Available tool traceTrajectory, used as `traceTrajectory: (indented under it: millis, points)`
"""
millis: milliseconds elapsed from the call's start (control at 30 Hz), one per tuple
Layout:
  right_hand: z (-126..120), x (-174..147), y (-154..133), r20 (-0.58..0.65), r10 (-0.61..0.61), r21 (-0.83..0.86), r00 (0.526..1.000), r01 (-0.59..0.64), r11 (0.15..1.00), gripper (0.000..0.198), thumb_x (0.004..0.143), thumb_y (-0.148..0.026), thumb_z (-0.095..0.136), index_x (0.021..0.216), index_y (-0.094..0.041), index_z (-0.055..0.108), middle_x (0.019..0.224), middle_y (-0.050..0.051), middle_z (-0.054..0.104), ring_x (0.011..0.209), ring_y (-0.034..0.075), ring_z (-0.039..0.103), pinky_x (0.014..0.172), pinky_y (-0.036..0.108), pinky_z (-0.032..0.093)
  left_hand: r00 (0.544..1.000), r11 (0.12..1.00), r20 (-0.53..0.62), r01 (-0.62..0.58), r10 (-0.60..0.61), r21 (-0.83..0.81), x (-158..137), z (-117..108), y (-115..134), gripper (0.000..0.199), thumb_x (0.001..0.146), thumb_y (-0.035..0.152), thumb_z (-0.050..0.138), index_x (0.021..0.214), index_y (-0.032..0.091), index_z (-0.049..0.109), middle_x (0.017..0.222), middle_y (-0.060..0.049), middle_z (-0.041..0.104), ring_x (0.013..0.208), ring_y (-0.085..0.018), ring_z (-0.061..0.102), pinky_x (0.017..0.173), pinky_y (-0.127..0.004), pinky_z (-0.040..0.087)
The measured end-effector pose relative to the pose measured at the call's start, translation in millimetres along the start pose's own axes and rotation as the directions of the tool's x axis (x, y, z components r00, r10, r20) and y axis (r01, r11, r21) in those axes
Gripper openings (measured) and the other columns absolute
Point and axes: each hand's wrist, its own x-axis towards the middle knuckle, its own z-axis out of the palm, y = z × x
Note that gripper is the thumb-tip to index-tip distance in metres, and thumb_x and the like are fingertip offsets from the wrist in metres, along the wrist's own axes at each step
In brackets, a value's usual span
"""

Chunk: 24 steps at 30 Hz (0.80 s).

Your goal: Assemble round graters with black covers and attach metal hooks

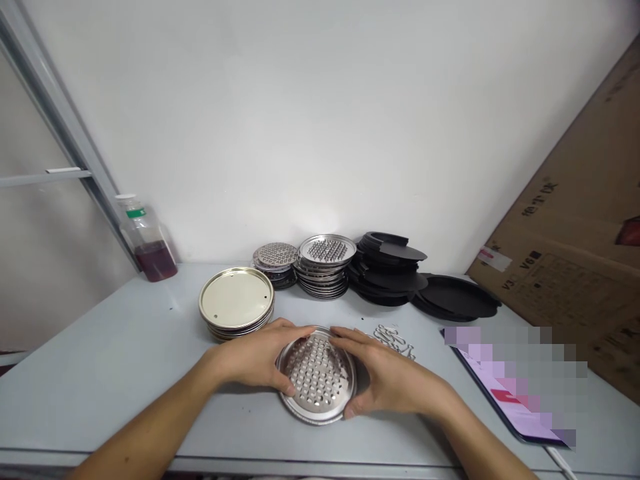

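Observation:
A round metal grater disc (pixel 317 375) with rows of raised holes rests on the table near its front edge, between my two hands. My left hand (pixel 260 357) curls round its left rim, thumb at the lower left. Round the right rim bends my right hand (pixel 385 373), with fingertips at the top and thumb at the lower right. Just beyond my left hand stands a stack of cream-coloured round lids (pixel 236 299). Behind my right hand lies a small heap of wire hooks or clips (pixel 395 339), partly hidden.
Along the wall stand a short stack of perforated discs (pixel 277 256), a taller stack of grater discs (pixel 327 251), and black round parts (pixel 387 273) beside black trays (pixel 457 297). A bottle of dark red liquid (pixel 155 257) is at left; a tablet (pixel 505 393) and cardboard box (pixel 570 240) at right.

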Motion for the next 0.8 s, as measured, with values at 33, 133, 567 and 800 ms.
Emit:
traceTrajectory:
  millis: [33, 133, 567, 800]
  points:
    - [-1.6, -0.2, 1.7, -0.023, 0.006, 0.001, 1.0, -0.006, 1.0, 0.099, 0.059, -0.05, 0.087, 0.146, -0.027, 0.046, 0.157, 0.011, 0.036, 0.142, 0.035, 0.036, 0.116, 0.047, 0.032, 1.0, 1.0, -0.002, 0.006, -0.006, -0.003, -0.3, -0.1, 0.7, 0.099, 0.063, 0.04, 0.085, 0.149, 0.039, 0.037, 0.137, -0.007, 0.053, 0.126, -0.033, 0.049, 0.109, -0.045, 0.037]
    - [-9.1, -0.1, 8.6, -0.174, 0.045, -0.007, 0.984, -0.047, 0.999, 0.083, 0.069, -0.051, 0.081, 0.141, -0.023, 0.052, 0.148, 0.012, 0.049, 0.133, 0.034, 0.048, 0.112, 0.047, 0.038, 0.999, 0.999, 0.009, 0.039, -0.039, -0.005, -1.1, -1.0, 3.4, 0.097, 0.064, 0.041, 0.085, 0.149, 0.039, 0.037, 0.139, -0.007, 0.052, 0.127, -0.033, 0.049, 0.109, -0.045, 0.037]
    - [-17.6, 6.1, 22.3, -0.407, 0.162, -0.074, 0.899, -0.209, 0.975, 0.031, 0.09, -0.029, 0.058, 0.116, -0.016, 0.07, 0.097, 0.009, 0.075, 0.083, 0.025, 0.068, 0.078, 0.038, 0.052, 0.997, 0.998, 0.023, 0.068, -0.068, -0.003, -2.4, -4.1, 14.1, 0.09, 0.066, 0.038, 0.084, 0.146, 0.036, 0.043, 0.137, -0.006, 0.051, 0.128, -0.03, 0.047, 0.112, -0.041, 0.035]
    - [-6.6, 2.9, -6.3, -0.226, 0.017, -0.023, 0.974, -0.022, 0.999, 0.051, 0.077, -0.042, 0.078, 0.124, -0.025, 0.067, 0.129, 0.009, 0.061, 0.119, 0.028, 0.056, 0.104, 0.039, 0.043, 1.0, 0.999, -0.018, 0.024, -0.024, -0.022, 0.4, -0.1, 10.8, 0.093, 0.064, 0.041, 0.085, 0.147, 0.035, 0.043, 0.137, -0.007, 0.053, 0.128, -0.031, 0.047, 0.111, -0.044, 0.035]
